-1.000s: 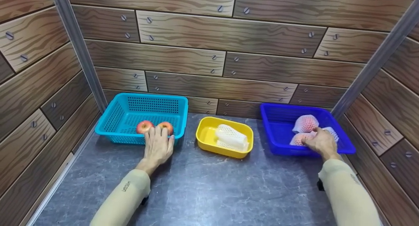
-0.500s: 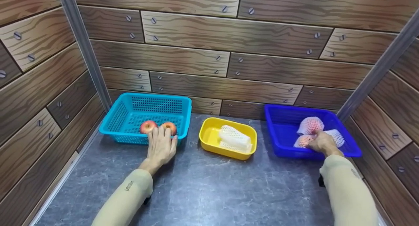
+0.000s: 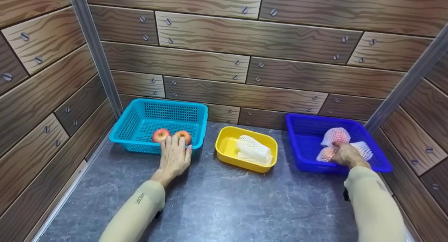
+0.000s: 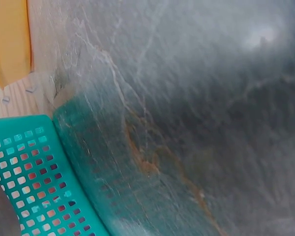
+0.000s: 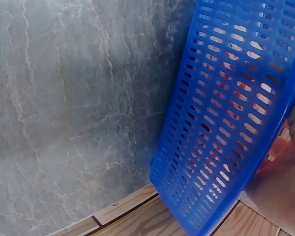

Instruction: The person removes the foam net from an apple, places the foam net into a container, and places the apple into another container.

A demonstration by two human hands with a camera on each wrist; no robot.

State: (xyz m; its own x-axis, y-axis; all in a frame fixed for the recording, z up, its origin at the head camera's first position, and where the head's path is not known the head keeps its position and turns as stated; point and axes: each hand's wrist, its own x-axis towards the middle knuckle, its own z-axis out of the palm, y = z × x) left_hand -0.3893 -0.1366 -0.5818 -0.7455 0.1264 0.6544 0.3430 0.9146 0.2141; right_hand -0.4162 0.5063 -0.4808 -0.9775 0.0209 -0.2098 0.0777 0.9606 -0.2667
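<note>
In the head view, my left hand (image 3: 175,158) lies palm down over the front rim of a teal basket (image 3: 131,143). Its fingertips reach the right-hand apple (image 3: 183,135), and another red apple (image 3: 161,135) sits just left of it. My right hand (image 3: 346,155) reaches over the front of a blue basket (image 3: 304,130). Its fingers are right at a net-wrapped reddish fruit (image 3: 325,153), partly covering it; I cannot tell whether they grip it. A second net-wrapped fruit (image 3: 336,135) lies behind, and a white foam net (image 3: 364,150) to the right.
Between the baskets stands a yellow tray (image 3: 225,144) holding white foam nets (image 3: 253,148). All three containers stand on a grey marbled table (image 3: 224,203), close to the wood-patterned back wall (image 3: 210,67). Side walls rise at left and right.
The head view has shifted slightly, so the whole scene sits further right. My right hand has edged a little left within the blue basket. The left hand keeps its place at the teal basket.
</note>
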